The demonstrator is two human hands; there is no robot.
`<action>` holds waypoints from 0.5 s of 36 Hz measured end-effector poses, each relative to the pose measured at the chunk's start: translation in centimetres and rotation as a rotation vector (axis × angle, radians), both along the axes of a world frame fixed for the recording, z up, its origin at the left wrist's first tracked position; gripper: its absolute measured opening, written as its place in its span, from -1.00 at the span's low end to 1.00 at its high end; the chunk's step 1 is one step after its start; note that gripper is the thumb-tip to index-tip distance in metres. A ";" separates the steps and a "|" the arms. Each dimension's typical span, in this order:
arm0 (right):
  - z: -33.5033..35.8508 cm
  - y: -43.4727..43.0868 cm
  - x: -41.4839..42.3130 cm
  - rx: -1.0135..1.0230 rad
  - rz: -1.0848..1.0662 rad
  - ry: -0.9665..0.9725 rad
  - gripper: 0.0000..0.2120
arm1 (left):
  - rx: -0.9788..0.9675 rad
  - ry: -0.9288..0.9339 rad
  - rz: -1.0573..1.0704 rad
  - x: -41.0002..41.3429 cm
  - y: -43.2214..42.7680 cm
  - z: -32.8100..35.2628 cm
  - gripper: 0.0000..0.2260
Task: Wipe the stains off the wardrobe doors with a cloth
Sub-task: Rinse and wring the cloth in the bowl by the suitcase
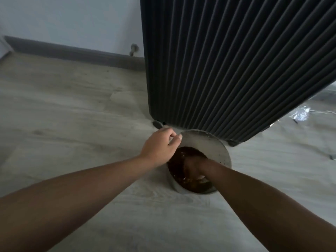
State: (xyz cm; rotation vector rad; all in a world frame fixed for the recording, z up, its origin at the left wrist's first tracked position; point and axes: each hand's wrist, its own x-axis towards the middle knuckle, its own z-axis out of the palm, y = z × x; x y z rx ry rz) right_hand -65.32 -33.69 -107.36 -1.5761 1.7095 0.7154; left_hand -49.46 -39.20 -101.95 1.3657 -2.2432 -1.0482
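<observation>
The dark ribbed wardrobe door [227, 70] rises at the upper right. On the floor just in front of its lower corner stands a metal bowl [219, 148] holding dark brown liquid with specks [181, 160]. My left hand [160, 144] grips the bowl's far left rim with curled fingers. Reaching down into the bowl, my right hand [196, 169] is sunk in the brown liquid. Its fingers are hard to make out, and something pale shows beside them. I cannot pick out a cloth for certain.
Pale wood-look floor [63, 115] spreads to the left. Crinkled clear plastic sheeting [300, 113] lies at the wardrobe's right. A grey skirting board runs along the wall, with a door stopper [134, 49] on it. A small dark object [157, 124] lies by the wardrobe's corner.
</observation>
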 end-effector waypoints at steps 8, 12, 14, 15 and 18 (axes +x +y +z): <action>2.3 -0.5 0.1 -0.048 -0.099 -0.126 -0.70 | -0.249 0.016 0.002 -0.2 -0.4 2.0 -0.89; 6.0 -0.3 -1.9 -0.193 -0.399 -0.314 -0.75 | 0.016 -0.011 -0.115 -0.4 0.3 5.0 -0.88; 7.9 0.4 -3.3 -0.128 -0.653 -0.548 -0.73 | 0.208 -0.061 -0.188 -0.9 0.9 6.1 -0.81; 8.6 0.9 -4.0 -0.071 -0.804 -0.696 -0.73 | 0.308 -0.067 -0.197 -1.0 1.3 6.4 -0.80; 10.8 2.1 -4.7 0.038 -1.157 -1.053 -0.69 | 0.540 0.005 -0.162 -1.3 2.1 6.6 -0.83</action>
